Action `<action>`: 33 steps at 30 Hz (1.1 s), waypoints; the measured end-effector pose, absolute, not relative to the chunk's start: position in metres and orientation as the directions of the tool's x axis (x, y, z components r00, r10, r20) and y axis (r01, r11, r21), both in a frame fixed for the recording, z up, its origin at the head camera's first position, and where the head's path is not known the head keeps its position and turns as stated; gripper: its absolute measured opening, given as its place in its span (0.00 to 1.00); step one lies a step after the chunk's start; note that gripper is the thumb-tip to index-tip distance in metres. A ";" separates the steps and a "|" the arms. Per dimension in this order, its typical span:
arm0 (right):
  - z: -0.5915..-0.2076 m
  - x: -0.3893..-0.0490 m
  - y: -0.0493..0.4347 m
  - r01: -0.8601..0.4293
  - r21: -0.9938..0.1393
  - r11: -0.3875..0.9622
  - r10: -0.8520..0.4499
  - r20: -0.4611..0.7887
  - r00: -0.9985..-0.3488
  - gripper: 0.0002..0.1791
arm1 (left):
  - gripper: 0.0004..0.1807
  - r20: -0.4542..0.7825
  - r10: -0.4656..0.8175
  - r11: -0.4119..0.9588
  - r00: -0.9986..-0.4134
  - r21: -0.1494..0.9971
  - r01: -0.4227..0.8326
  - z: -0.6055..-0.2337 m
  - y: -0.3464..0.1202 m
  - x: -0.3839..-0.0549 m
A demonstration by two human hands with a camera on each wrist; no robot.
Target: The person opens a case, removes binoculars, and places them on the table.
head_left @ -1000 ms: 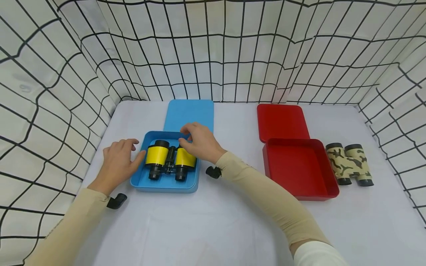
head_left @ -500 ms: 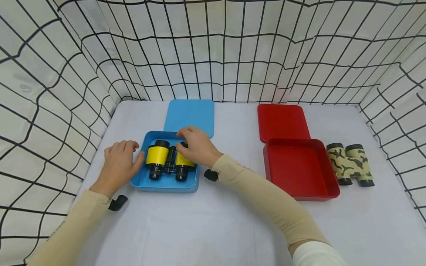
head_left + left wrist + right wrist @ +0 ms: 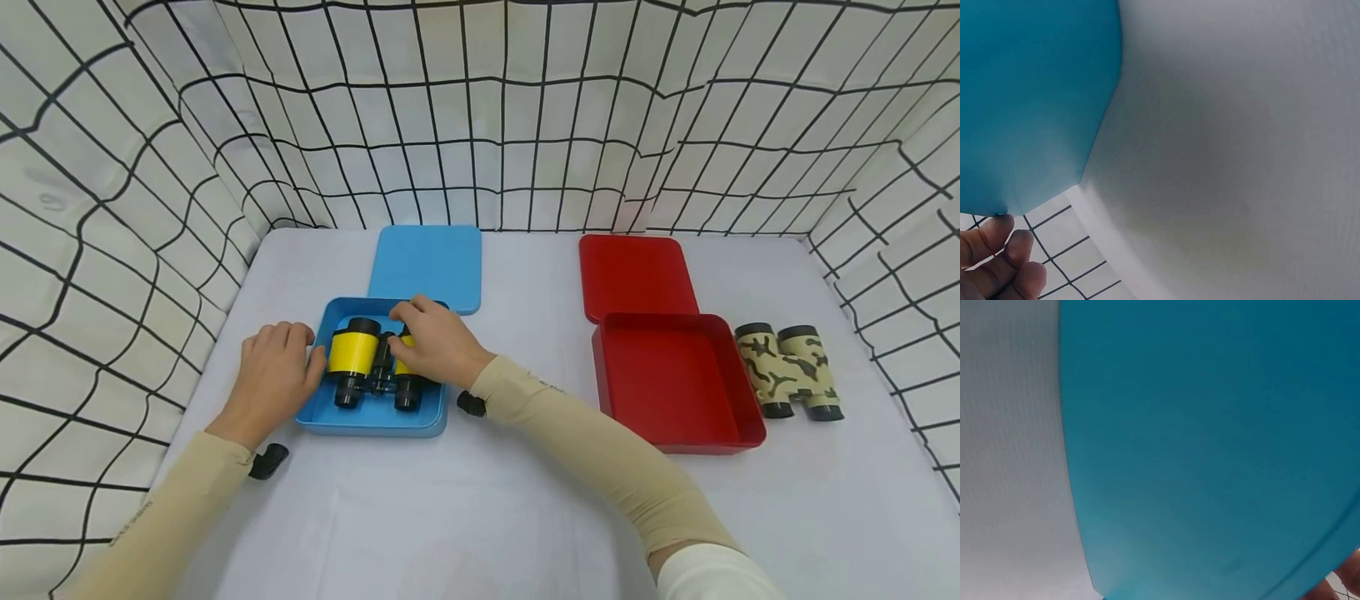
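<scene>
Black-and-yellow binoculars (image 3: 352, 354) lie inside a blue box (image 3: 367, 423) at the left, eyepieces toward me. My right hand (image 3: 442, 342) reaches over the box's right wall and grips the right barrel, covering much of its yellow band. My left hand (image 3: 273, 371) is at the box's left side, fingers loosely bent and thumb by the rim. In the left wrist view, fingertips (image 3: 1019, 244) show right at the blue outer wall. The right wrist view is mostly filled by the blue wall (image 3: 1210, 456), with a bit of the fingers at its lower right.
Behind the box lies its blue lid (image 3: 427, 258). To the right stand an open red box (image 3: 675, 375) and a red lid (image 3: 637, 275). Camouflage-pattern binoculars (image 3: 791, 371) lie beside the red box. Black netting (image 3: 487, 108) stands around the white table (image 3: 510, 500).
My right hand has come down and leftward from above the right barrel onto it. My left hand has shifted slightly nearer the box. The binoculars stay in place.
</scene>
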State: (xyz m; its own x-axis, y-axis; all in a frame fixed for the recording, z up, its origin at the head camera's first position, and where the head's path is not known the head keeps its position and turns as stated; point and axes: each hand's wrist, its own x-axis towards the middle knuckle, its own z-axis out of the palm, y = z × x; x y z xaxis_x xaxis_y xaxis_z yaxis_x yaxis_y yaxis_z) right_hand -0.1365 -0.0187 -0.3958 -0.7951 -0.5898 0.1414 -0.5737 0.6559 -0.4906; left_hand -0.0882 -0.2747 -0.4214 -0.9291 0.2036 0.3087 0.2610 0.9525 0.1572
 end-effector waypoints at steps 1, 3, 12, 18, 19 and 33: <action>-0.396 -0.136 -0.019 -0.579 -0.487 0.654 -0.593 0.144 -0.792 0.21 | 0.11 0.307 0.202 0.953 -0.930 0.157 0.259 -0.421 -0.274 -0.089; -0.397 -0.136 -0.019 -0.589 -0.476 0.653 -0.598 0.153 -0.787 0.21 | 0.10 0.307 0.201 0.954 -0.930 0.154 0.257 -0.421 -0.274 -0.089; -0.404 -0.134 -0.025 -0.657 -0.355 0.665 -0.635 0.194 -0.748 0.23 | 0.07 0.335 0.247 0.946 -0.909 0.121 0.301 -0.422 -0.275 -0.090; -0.408 -0.131 -0.029 -0.695 -0.248 0.675 -0.673 0.178 -0.717 0.28 | 0.07 0.312 0.259 0.947 -0.914 0.102 0.304 -0.422 -0.275 -0.091; -0.409 -0.131 -0.030 -0.699 -0.232 0.676 -0.678 0.175 -0.714 0.29 | 0.07 0.309 0.260 0.948 -0.915 0.100 0.303 -0.422 -0.274 -0.091; -0.417 -0.119 -0.041 -0.682 -0.078 0.728 -0.663 0.175 -0.728 0.49 | 0.07 0.292 0.260 0.949 -0.920 0.097 0.299 -0.423 -0.274 -0.092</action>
State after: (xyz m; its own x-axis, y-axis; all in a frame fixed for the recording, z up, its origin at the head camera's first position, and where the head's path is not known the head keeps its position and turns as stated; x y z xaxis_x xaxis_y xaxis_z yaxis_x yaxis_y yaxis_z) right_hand -0.1190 -0.0414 -0.4170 -0.7279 -0.6630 0.1745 -0.6815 0.7276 -0.0785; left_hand -0.0918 -0.2744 -0.4227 -0.9204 0.2600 0.2920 0.2991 0.9492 0.0974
